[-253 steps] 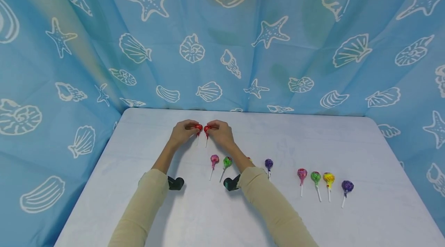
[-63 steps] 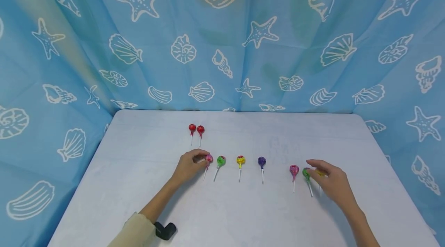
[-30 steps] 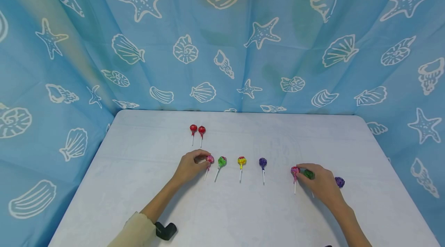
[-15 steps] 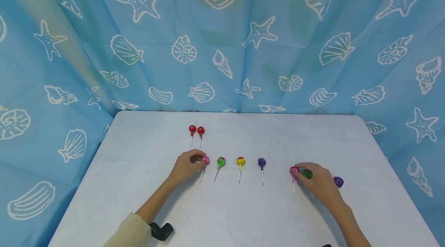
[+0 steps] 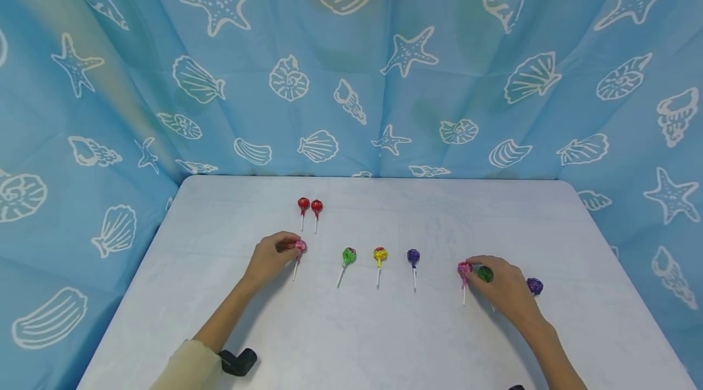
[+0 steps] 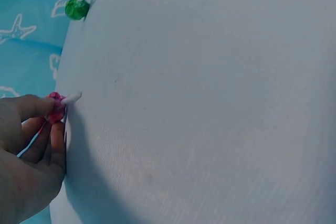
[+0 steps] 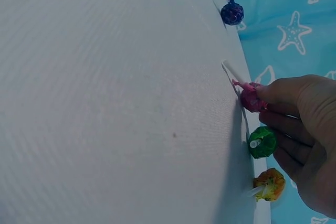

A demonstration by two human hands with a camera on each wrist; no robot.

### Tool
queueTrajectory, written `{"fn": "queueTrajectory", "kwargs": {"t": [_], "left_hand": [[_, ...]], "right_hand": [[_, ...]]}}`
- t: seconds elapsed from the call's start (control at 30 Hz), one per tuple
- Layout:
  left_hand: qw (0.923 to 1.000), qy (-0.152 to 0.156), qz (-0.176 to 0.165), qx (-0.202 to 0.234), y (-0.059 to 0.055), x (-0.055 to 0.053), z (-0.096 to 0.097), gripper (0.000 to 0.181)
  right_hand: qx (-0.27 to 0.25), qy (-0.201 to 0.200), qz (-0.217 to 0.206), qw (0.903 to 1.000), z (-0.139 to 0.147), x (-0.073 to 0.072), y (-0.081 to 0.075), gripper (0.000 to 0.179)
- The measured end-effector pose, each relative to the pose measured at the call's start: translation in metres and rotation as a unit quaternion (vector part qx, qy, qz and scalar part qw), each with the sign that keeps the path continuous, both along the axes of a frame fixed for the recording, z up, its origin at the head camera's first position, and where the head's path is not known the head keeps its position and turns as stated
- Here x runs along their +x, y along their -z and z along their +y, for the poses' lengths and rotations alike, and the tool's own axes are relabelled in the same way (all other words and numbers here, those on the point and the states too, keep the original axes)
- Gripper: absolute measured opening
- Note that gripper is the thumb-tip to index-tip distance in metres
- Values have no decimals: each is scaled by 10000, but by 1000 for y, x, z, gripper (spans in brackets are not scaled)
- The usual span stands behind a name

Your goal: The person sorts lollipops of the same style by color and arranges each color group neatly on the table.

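Note:
My left hand (image 5: 270, 259) pinches a pink lollipop (image 5: 300, 246) by its wrapped head, just below two red lollipops (image 5: 303, 202) on the table. Its white stick points toward me; the left wrist view shows the thumb and fingers around the pink wrapper (image 6: 54, 109). Farther right, my right hand (image 5: 508, 289) holds another pink lollipop (image 5: 464, 268) between thumb and fingers. Beside that hand lie a green lollipop (image 7: 262, 142) and a yellow lollipop (image 7: 270, 184), the yellow one hidden from the head view. A purple lollipop (image 5: 534, 286) shows past the knuckles.
Between the hands, a green lollipop (image 5: 349, 256), a yellow lollipop (image 5: 380, 254) and a purple lollipop (image 5: 414, 257) lie in a row on the white table (image 5: 351, 341). A blue seashell-print curtain (image 5: 351, 72) hangs behind the table's back edge.
My left hand has moved left with its pink lollipop, away from the green one. My right hand went from the green lollipop to the pink one and has stayed there. Earlier, both hands held the red lollipops.

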State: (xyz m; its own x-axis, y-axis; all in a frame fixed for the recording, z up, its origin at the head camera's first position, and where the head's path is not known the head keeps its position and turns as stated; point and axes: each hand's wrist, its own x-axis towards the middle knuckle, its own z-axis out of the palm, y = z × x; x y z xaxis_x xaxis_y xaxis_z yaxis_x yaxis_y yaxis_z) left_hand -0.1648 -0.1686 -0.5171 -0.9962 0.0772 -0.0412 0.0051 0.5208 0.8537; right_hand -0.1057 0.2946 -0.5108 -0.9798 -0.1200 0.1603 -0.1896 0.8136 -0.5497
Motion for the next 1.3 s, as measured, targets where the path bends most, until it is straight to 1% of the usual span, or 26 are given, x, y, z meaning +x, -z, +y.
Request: {"fn": "queueTrajectory", "kwargs": {"t": [0.23, 0.43, 0.5, 0.7, 0.97, 1.17, 1.3], "left_hand": [[9999, -87, 109, -57, 0, -3, -6, 24], [9998, -152, 96, -20, 1, -6, -8, 24], [9998, -140, 118, -8, 1, -7, -8, 24], [9999, -126, 31, -28, -2, -8, -8, 24], [9999, -131, 61, -79, -2, -15, -8, 26], [9999, -84, 142, 16, -1, -17, -8, 25], [9999, -90, 92, 39, 1, -17, -8, 25]], "right_hand": [[12, -17, 0, 10000, 0, -2, 1, 32], [107, -8, -41, 9999, -2, -4, 0, 31], [108, -7, -40, 9999, -3, -4, -1, 29], [93, -1, -35, 10000, -5, -4, -3, 27], [35, 4, -167, 9999, -5, -5, -4, 29], [-38, -65, -103, 9999, -7, -4, -7, 31], [-102, -64, -5, 9999, -8, -4, -10, 31]]}}
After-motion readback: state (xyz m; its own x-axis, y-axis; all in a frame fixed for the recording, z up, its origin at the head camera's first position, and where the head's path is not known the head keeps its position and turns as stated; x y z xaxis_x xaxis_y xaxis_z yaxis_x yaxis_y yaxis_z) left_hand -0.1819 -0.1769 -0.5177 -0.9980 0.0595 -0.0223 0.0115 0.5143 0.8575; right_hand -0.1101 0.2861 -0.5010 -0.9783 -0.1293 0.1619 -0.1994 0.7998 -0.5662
